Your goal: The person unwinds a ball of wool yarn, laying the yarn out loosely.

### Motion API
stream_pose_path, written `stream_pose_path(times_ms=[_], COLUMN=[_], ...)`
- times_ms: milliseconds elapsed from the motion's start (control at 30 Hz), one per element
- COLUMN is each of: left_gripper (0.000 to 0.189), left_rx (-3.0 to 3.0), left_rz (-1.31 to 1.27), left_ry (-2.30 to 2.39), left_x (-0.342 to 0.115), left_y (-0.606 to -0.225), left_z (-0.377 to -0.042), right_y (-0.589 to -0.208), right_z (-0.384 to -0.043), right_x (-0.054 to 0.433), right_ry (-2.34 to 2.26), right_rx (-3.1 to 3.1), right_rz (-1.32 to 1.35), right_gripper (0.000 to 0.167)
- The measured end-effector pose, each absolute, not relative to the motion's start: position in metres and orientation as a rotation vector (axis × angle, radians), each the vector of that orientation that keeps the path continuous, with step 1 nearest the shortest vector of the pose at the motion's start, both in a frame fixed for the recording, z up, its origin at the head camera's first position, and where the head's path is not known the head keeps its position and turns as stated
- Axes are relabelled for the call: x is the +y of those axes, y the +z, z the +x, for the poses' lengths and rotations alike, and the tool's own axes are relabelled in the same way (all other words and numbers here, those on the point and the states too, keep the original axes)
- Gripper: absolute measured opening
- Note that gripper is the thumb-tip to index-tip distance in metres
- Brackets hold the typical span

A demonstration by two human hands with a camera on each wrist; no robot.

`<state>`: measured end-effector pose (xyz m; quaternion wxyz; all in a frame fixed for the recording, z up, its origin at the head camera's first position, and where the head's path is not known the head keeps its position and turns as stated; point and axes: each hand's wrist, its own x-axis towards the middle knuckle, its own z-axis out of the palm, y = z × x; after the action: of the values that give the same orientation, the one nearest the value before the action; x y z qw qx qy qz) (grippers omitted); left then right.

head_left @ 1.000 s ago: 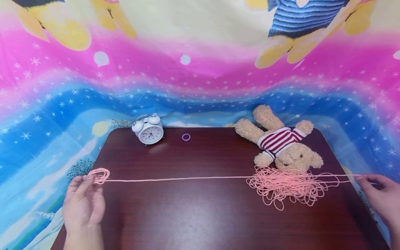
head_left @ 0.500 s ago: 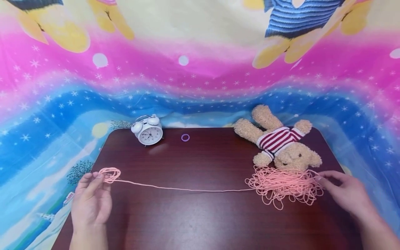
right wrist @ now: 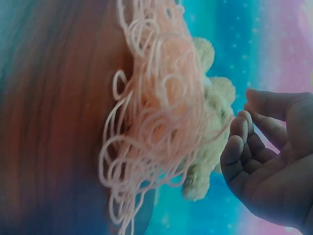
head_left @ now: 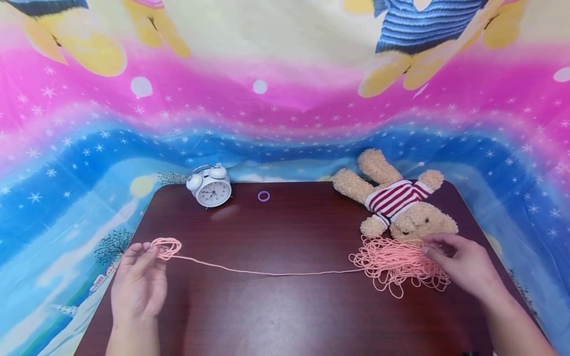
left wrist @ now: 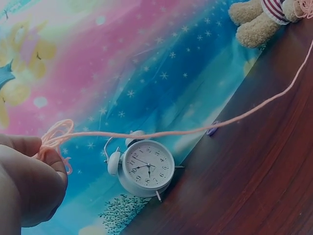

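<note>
A loose pile of pink yarn (head_left: 396, 264) lies on the right part of the table, touching a teddy bear's head. My left hand (head_left: 139, 284) pinches a small bundle of yarn loops (left wrist: 57, 132) between thumb and fingers, above the table's left side. One strand (head_left: 267, 274) runs slackly from that bundle across to the pile. Over the pile's right end is my right hand (head_left: 465, 262), thumb and forefinger close together. In the right wrist view a thin strand leads from the pile (right wrist: 161, 107) to the fingertips of that hand (right wrist: 274, 156), which pinch it.
The teddy bear (head_left: 396, 200) in a striped top lies at the back right. A white twin-bell alarm clock (head_left: 213, 190) stands at the back left, with a purple ring (head_left: 263, 196) to its right. A printed cloth (head_left: 276, 113) hangs behind the dark table (head_left: 267, 316).
My right hand has moved left from beyond the table's right edge to the pile, its strands slackening. My left hand has shifted a little right, and the taut strand between now sags.
</note>
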<state>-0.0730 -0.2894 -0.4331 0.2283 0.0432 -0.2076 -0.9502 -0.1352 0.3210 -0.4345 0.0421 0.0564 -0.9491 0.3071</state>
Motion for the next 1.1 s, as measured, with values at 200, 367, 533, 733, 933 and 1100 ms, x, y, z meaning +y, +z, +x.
stream_pose_path(times_ms=[200, 367, 533, 733, 933, 1100], left_gripper=[0.024, 0.024, 0.024, 0.026, 0.03, 0.034], left_rx=[-0.683, -0.758, -0.853, -1.141, -1.492, -1.708], left_rz=[0.231, 0.292, 0.304, 0.435, 0.436, 0.348], left_ry=[-2.58, -2.565, -2.539, -2.423, -2.26, -2.131], left_x=[-0.278, -0.268, -0.257, -0.242, -0.226, -0.214], left_y=[-0.433, -0.433, -0.433, -0.435, -0.437, -0.437], left_z=[-0.08, -0.084, -0.087, -0.092, -0.094, -0.095], right_y=[-0.429, -0.427, -0.428, -0.432, -0.437, -0.439], right_z=[-0.14, -0.145, -0.149, -0.153, -0.153, -0.153], right_x=[0.298, 0.272, 0.246, 0.216, 0.179, 0.146], right_ry=[1.004, 1.059, 1.126, 1.166, 1.26, 1.321], right_rx=[-2.88, -2.859, -2.815, -2.806, -2.832, -2.804], right_rz=[0.184, 0.217, 0.288, 0.386, 0.532, 0.611], right_gripper=[0.029, 0.028, 0.022, 0.023, 0.023, 0.023])
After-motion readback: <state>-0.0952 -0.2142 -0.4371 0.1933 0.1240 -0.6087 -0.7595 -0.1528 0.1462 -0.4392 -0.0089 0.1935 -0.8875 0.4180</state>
